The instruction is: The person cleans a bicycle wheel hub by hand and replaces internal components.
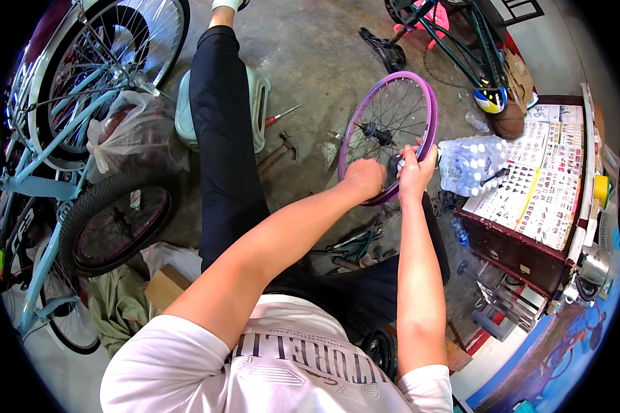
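Note:
A purple bicycle wheel rim (430,110) without a tyre, with spokes and a black hub (377,133), stands tilted over the floor at centre right. My right hand (414,167) is closed around the rim's right side. My left hand (365,177) is curled at the wheel's lower part, over the spokes; what its fingers grip is hidden. A hammer (286,144) and a red-handled screwdriver (273,119) lie left of the wheel. Below it are more hand tools (362,241) on the floor.
Bicycles (38,186) and a loose fat-tyred wheel (72,234) crowd the left. A pale green stool (258,96) is behind my leg. Right are packed bottles (472,165), a basketball (508,120) and a dark red cabinet (503,251). A dark bicycle frame (455,48) is beyond.

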`<action>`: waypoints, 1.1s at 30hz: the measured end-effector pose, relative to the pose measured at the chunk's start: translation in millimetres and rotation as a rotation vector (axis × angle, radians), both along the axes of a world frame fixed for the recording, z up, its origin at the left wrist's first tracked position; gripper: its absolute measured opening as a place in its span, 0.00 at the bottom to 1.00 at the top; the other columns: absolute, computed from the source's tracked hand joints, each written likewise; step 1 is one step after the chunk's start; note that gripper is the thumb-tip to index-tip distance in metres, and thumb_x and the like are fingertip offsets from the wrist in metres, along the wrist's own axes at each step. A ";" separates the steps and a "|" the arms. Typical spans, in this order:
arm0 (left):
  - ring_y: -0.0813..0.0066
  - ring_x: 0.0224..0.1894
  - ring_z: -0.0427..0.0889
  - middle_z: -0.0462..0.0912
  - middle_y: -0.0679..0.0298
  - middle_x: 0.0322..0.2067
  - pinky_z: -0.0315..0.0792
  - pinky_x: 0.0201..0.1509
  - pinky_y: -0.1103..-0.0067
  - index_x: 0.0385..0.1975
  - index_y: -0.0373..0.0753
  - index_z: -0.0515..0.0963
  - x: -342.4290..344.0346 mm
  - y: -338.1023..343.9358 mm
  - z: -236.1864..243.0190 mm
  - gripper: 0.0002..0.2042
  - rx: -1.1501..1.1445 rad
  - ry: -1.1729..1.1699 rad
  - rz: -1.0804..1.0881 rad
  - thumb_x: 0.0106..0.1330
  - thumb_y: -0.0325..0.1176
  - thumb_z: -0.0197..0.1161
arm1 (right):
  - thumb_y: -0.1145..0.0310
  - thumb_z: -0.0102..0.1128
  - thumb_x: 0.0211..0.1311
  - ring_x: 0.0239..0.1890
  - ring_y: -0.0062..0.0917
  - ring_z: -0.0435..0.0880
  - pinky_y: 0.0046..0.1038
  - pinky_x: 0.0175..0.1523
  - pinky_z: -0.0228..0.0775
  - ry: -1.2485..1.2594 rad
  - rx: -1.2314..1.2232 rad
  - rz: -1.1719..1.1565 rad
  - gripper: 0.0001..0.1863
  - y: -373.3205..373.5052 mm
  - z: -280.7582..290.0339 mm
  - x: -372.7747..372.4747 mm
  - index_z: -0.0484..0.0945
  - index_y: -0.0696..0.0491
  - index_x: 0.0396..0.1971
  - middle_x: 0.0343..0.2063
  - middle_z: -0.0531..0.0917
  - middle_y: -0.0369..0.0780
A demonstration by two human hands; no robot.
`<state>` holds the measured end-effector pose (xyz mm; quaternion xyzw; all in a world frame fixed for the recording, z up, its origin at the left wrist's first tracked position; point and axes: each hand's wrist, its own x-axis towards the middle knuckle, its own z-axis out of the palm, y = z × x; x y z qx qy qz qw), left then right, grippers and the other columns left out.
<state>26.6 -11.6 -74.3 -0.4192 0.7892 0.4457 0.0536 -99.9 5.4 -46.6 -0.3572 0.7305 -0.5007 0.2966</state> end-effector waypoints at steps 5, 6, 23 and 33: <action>0.53 0.48 0.88 0.87 0.49 0.47 0.82 0.52 0.64 0.48 0.37 0.85 -11.3 -9.3 -5.4 0.20 0.058 -0.076 -0.043 0.56 0.38 0.72 | 0.77 0.59 0.67 0.18 0.16 0.73 0.21 0.19 0.62 0.021 0.005 -0.027 0.15 -0.3 5.2 4.2 0.70 0.57 0.52 0.29 0.80 0.37; 0.54 0.47 0.89 0.88 0.49 0.47 0.82 0.51 0.65 0.48 0.36 0.85 -12.3 -8.6 -8.0 0.20 0.065 -0.073 -0.039 0.56 0.38 0.73 | 0.76 0.59 0.67 0.17 0.16 0.73 0.21 0.18 0.62 0.015 0.005 -0.033 0.15 0.9 4.6 3.0 0.70 0.57 0.52 0.29 0.80 0.37; 0.69 0.22 0.84 0.85 0.57 0.22 0.77 0.25 0.72 0.33 0.31 0.86 -10.0 5.7 -45.6 0.10 0.726 0.120 0.382 0.60 0.33 0.68 | 0.77 0.59 0.67 0.24 0.16 0.77 0.21 0.26 0.67 -0.002 0.047 -0.001 0.15 -1.8 8.2 1.1 0.70 0.57 0.52 0.31 0.79 0.36; 0.63 0.42 0.90 0.91 0.56 0.35 0.83 0.47 0.70 0.36 0.32 0.88 -15.0 -4.7 -34.6 0.16 0.147 -0.179 0.172 0.55 0.39 0.72 | 0.75 0.59 0.67 0.18 0.13 0.70 0.20 0.20 0.60 0.058 -0.022 0.074 0.15 -15.3 -1.4 9.6 0.71 0.56 0.52 0.29 0.79 0.35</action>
